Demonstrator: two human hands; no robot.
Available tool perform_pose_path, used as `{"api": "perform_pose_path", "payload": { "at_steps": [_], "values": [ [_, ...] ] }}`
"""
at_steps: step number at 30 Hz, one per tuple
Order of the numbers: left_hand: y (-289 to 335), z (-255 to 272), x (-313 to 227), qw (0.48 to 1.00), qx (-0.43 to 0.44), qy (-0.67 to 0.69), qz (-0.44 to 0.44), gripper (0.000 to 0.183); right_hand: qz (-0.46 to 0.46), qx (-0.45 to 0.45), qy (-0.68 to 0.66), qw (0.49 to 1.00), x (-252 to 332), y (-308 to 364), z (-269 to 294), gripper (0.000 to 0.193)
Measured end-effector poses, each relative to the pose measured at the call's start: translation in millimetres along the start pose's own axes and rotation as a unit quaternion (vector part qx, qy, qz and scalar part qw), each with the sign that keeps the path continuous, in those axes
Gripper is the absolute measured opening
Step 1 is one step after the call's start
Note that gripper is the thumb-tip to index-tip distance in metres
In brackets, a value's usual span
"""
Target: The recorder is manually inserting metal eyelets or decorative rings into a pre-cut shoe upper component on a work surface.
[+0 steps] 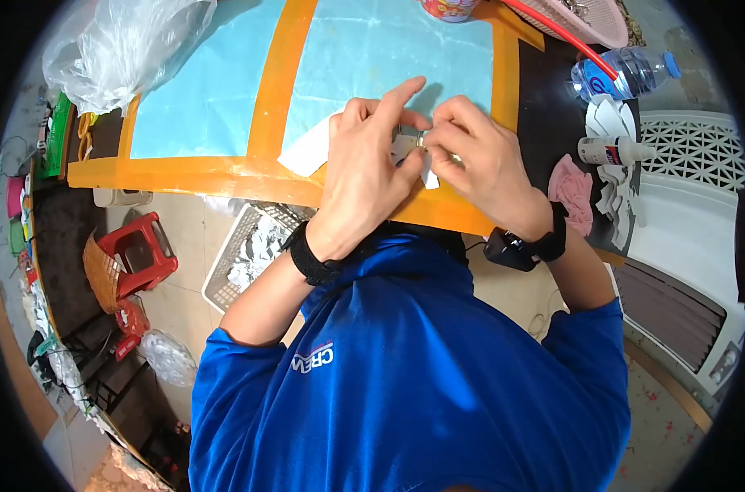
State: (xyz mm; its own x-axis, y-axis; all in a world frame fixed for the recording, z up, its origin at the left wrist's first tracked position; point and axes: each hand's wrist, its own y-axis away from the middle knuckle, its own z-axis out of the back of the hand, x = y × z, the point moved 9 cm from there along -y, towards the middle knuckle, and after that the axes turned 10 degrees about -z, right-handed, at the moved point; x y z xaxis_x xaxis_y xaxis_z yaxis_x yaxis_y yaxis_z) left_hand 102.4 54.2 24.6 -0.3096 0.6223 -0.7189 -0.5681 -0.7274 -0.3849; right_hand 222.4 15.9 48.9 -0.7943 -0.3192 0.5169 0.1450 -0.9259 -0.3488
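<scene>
Small shiny piece [422,142], between hands at table's [200,115] near edge. Probably light, stiff, easily dropped; best pinched by rim. Right hand [487,160] fingers pinched closed on it; left hand [360,168] fingers part-spread, grip unclear.

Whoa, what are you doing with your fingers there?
A person in a blue shirt is working at a table with blue and orange on top. The left hand and right hand meet at a small piece, too tiny to make out. A white sheet lies partly hidden by the left hand.
</scene>
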Motion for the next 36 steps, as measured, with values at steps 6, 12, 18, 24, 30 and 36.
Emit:
{"api": "perform_pose_path", "payload": {
  "at_steps": [6, 12, 18, 24, 30, 36],
  "values": [
    [-1.2, -0.1, 4.7, 1.000, 0.016, 0.015, 0.001, 0.077, 0.037, -0.031, 0.041, 0.998, 7.9, 1.3, 3.5, 0.016],
    [-0.3, 2.2, 5.5, 1.000, 0.000, 0.024, -0.009, 0.072, 0.099, -0.060, 0.112, 0.987, 18.3, 9.0, 0.8, 0.022],
    [0.0, 1.2, 7.9, 1.000, -0.003, 0.013, -0.023, 0.070, 0.096, -0.027, 0.155, 0.983, 20.2, 7.3, -7.0, 0.026],
    [0.3, 3.0, 5.5, 0.999, -0.014, 0.026, -0.038, 0.067, -0.098, -0.006, -0.068, 0.993, -9.7, 3.7, -4.6, 0.026],
    [1.2, 4.3, 7.1, 0.999, -0.012, 0.022, -0.041, 0.064, -0.115, -0.005, -0.142, 0.983, -14.7, 11.0, -6.4, 0.028],
    [-1.5, 4.5, 8.0, 0.999, 0.012, 0.035, -0.036, 0.054, 0.075, -0.033, -0.041, 0.996, 5.6, 24.2, -7.5, 0.033]
  ]
}}
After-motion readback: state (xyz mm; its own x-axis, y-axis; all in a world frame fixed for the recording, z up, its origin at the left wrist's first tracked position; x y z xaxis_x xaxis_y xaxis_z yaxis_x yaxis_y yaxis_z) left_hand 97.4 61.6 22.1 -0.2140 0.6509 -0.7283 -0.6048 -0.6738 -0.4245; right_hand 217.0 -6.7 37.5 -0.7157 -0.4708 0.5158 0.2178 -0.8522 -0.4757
